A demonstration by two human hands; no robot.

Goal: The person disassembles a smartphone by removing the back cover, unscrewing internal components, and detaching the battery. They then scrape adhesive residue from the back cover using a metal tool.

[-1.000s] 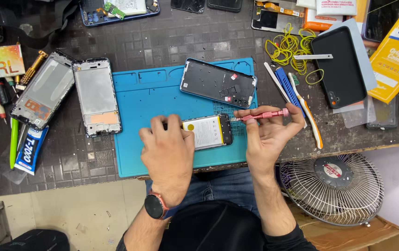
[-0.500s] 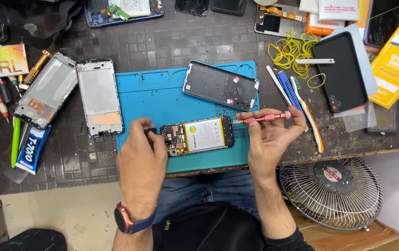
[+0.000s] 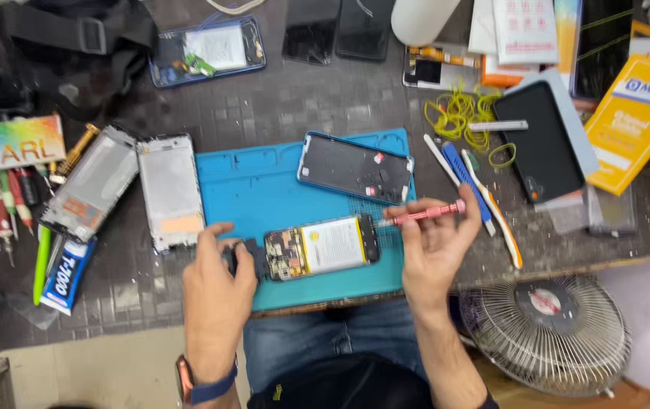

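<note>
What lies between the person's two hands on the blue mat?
In the head view, the opened phone with its yellow-labelled battery lies between the left hand and the right hand.

yellow box (image 3: pixel 632 121) seen at right edge, blue band on top | black screen (image 3: pixel 541 140) laid just left of it | rainbow card (image 3: pixel 27 142) stood at far left | blue-white tube (image 3: pixel 66 274) laid below it | white sheets (image 3: pixel 522 29) stacked at top right
</note>
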